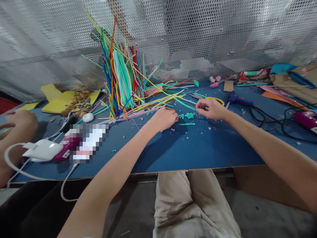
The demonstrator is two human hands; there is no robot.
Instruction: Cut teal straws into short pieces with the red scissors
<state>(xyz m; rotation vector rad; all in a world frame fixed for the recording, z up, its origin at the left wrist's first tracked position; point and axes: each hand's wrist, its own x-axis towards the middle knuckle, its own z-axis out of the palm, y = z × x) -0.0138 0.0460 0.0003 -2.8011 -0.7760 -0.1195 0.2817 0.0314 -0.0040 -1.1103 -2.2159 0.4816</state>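
My left hand (166, 119) rests low over the blue table (193, 152), its fingers curled down beside short teal pieces (189, 115); what its fingertips hold, if anything, is hidden. My right hand (209, 109) is just right of those pieces, thumb and fingers bent together, and I cannot make out anything between them. A short teal stem (187, 124) lies in front of the pieces. Scissors with yellow handles (215, 99) lie behind my right hand. A tall bundle of coloured pipe cleaners (123, 79) stands behind my left hand, with loose ones spread beside it.
At the left are a phone (90, 142), a white charger (44, 150), yellow sheets (55, 102) and another person's hand (23, 122). A blue glue gun (237, 99) with a black cable lies right. Pink pieces (215, 82) sit near the perforated metal screen (198, 39).
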